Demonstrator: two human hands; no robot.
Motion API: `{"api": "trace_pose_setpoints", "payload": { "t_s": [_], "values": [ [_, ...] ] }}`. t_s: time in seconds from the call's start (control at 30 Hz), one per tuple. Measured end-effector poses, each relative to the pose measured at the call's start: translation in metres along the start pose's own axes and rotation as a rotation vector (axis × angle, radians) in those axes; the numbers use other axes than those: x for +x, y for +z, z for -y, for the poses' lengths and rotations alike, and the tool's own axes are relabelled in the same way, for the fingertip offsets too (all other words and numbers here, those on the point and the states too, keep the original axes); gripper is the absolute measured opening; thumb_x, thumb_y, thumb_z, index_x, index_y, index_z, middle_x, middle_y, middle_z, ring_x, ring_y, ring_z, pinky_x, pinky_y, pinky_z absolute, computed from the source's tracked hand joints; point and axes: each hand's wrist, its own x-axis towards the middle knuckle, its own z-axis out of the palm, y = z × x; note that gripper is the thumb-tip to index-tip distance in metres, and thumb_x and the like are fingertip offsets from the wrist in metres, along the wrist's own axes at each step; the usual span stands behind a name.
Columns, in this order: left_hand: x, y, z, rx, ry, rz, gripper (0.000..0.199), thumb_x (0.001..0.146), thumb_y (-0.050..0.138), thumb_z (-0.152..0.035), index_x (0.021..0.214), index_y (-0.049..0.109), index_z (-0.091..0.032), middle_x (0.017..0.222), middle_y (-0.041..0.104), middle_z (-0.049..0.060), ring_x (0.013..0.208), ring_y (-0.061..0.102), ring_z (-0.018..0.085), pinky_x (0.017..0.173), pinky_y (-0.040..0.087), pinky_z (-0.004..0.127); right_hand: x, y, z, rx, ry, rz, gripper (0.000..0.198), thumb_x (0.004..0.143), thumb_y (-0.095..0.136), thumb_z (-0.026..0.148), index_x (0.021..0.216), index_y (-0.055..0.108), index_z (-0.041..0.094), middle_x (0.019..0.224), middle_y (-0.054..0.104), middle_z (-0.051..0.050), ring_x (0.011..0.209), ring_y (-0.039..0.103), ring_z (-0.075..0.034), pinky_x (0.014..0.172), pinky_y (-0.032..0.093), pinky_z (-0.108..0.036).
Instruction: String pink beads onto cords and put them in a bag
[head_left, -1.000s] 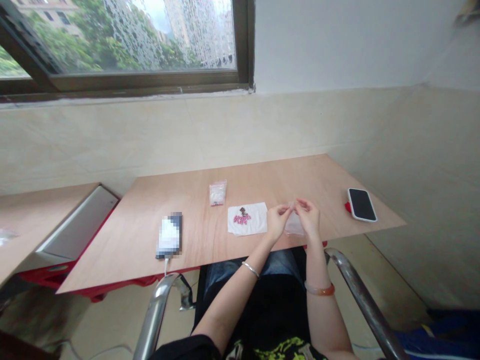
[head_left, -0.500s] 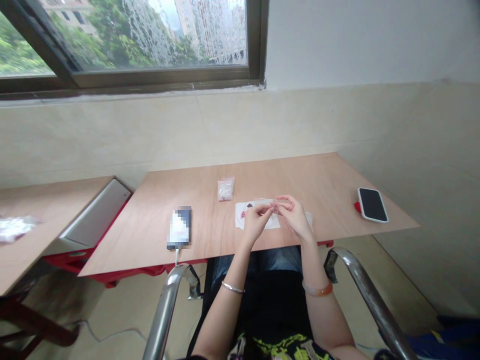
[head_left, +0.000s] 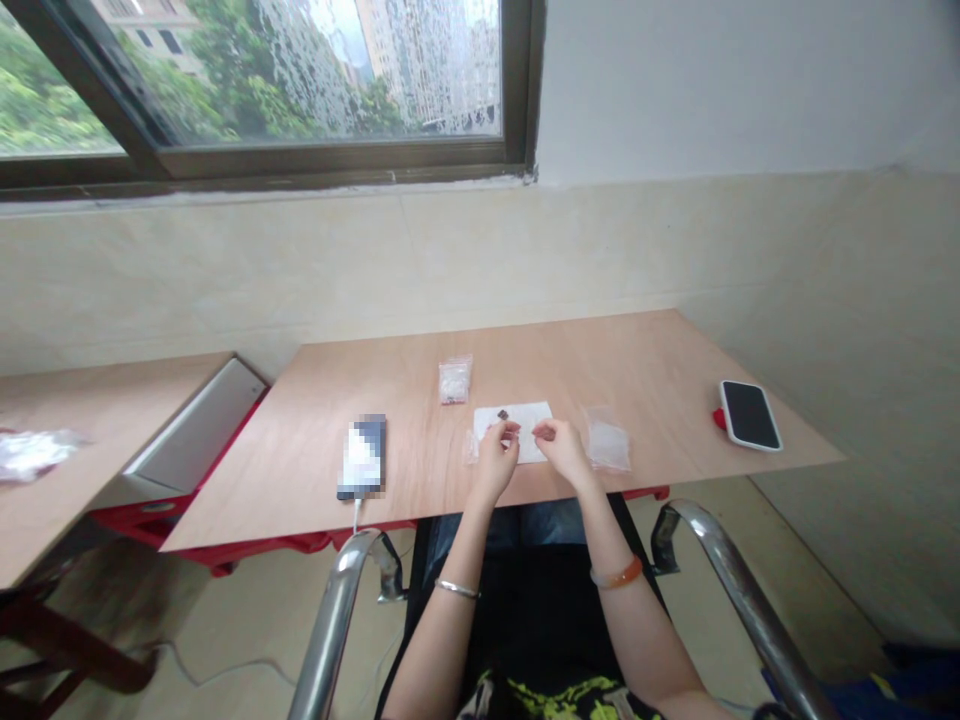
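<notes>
Both hands apart over white sheet; pinch at fingertips unconfirmed

The left hand (head_left: 496, 462) is positioned over the left part of a white sheet (head_left: 534, 452), which lies on a wood-grain table (head_left: 600, 360). Its thumb and fingers are curled toward one another; whether they meet, or pinch anything, cannot be told at this size. The surface directly beneath this hand is hidden from view.

The right hand (head_left: 564, 450) is at the sheet's right side, facing the left across a narrow gap. Its thumb and fingertips are drawn close together; again, it cannot be told whether a small item is between them. The two hands do not touch.

A small dark piece (head_left: 503, 414) rests on the sheet near its far edge, just beyond the left fingertips. A clear plastic bag (head_left: 609, 442) lies flat just right of the right hand.

Farther back on the table is a zip-lock bag (head_left: 454, 382) with whitish contents. To the left is a pixelated device (head_left: 363, 458) with a white cable (head_left: 357, 515). At the right end, a white-edged smartphone (head_left: 751, 416) lies screen up, a red item (head_left: 719, 418) showing at its left edge. A silver bangle (head_left: 457, 590) is worn on the left arm.
</notes>
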Motion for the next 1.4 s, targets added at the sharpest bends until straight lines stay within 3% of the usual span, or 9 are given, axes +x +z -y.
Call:
{"api": "trace_pose_setpoints", "payload": {
  "t_s": [0.17,0.3,0.4,0.5,0.6,0.83,1.07,1.17,1.4],
  "values": [
    [-0.011,-0.026,0.026,0.204,-0.018,-0.168,0.023,0.077,0.054,-0.014,0.098,0.061,-0.020,0.102,0.061,0.007,0.099,0.059,0.022,0.088,0.044,0.036,0.000,0.007,-0.012,0.014,-0.009,0.076,0.012,0.068,0.057,0.008,0.074,0.065,0.015,0.078,0.069,-0.006,0.075,0.064,-0.016,0.075,0.050,-0.031],
    [-0.011,-0.044,0.044,0.339,-0.254,-0.269,0.034,0.071,0.065,-0.029,0.101,0.057,-0.015,0.104,0.058,0.012,0.101,0.057,0.029,0.088,0.042,0.042,0.000,0.018,-0.012,0.053,0.046,0.096,0.011,0.067,0.059,0.008,0.074,0.065,0.015,0.079,0.069,-0.006,0.076,0.064,-0.016,0.074,0.050,-0.030],
    [-0.010,-0.047,0.058,0.275,-0.427,-0.307,0.035,0.065,0.072,-0.035,0.088,0.056,-0.014,0.092,0.060,0.012,0.099,0.057,0.033,0.086,0.042,0.045,0.000,0.030,-0.015,0.150,0.149,0.133,0.011,0.067,0.061,0.009,0.075,0.064,0.015,0.077,0.068,-0.005,0.072,0.063,-0.016,0.066,0.051,-0.027],
    [-0.010,-0.043,0.065,0.139,-0.463,-0.274,0.024,0.064,0.072,-0.028,0.074,0.052,-0.016,0.071,0.059,0.005,0.081,0.061,0.027,0.075,0.046,0.039,-0.003,0.039,-0.017,0.219,0.222,0.188,0.011,0.068,0.061,0.010,0.077,0.063,0.015,0.073,0.066,-0.004,0.061,0.061,-0.014,0.054,0.049,-0.024],
    [-0.008,-0.041,0.062,0.056,-0.417,-0.246,0.014,0.069,0.065,-0.022,0.068,0.051,-0.017,0.064,0.058,0.002,0.068,0.061,0.020,0.066,0.047,0.032,-0.005,0.041,-0.016,0.248,0.248,0.215,0.009,0.070,0.060,0.011,0.078,0.062,0.015,0.072,0.066,-0.003,0.055,0.059,-0.012,0.049,0.047,-0.022],
    [-0.001,-0.050,0.024,-0.089,-0.237,-0.088,0.013,0.076,0.060,-0.026,0.070,0.064,-0.015,0.072,0.066,0.005,0.074,0.062,0.018,0.068,0.049,0.027,-0.003,0.030,-0.003,0.250,0.137,0.226,0.011,0.077,0.058,0.024,0.078,0.064,0.015,0.076,0.066,-0.005,0.070,0.062,-0.017,0.061,0.049,-0.027],
    [-0.008,-0.063,-0.021,-0.096,-0.084,0.185,0.018,0.082,0.053,-0.031,0.088,0.063,-0.017,0.088,0.064,0.002,0.057,0.055,0.010,0.051,0.046,0.022,-0.014,0.000,0.039,0.125,-0.182,-0.100,0.018,0.083,0.055,0.033,0.090,0.067,0.022,0.100,0.066,-0.006,0.103,0.057,-0.020,0.091,0.042,-0.035],
    [-0.011,-0.069,-0.035,-0.002,-0.027,0.269,0.011,0.080,0.051,-0.021,0.086,0.060,-0.018,0.084,0.062,0.000,0.056,0.055,0.009,0.052,0.045,0.021,-0.021,-0.015,0.058,0.160,-0.237,0.054,0.019,0.085,0.053,0.032,0.095,0.067,0.024,0.104,0.065,-0.004,0.102,0.058,-0.018,0.086,0.044,-0.033],
    [-0.013,-0.072,-0.055,0.255,0.177,0.206,0.013,0.074,0.049,-0.007,0.077,0.056,-0.017,0.075,0.057,0.000,0.070,0.055,0.013,0.062,0.042,0.024,-0.031,-0.022,0.072,0.035,-0.230,0.321,0.019,0.085,0.054,0.027,0.094,0.070,0.021,0.100,0.068,-0.004,0.090,0.061,-0.017,0.073,0.044,-0.028]
  ]
}}
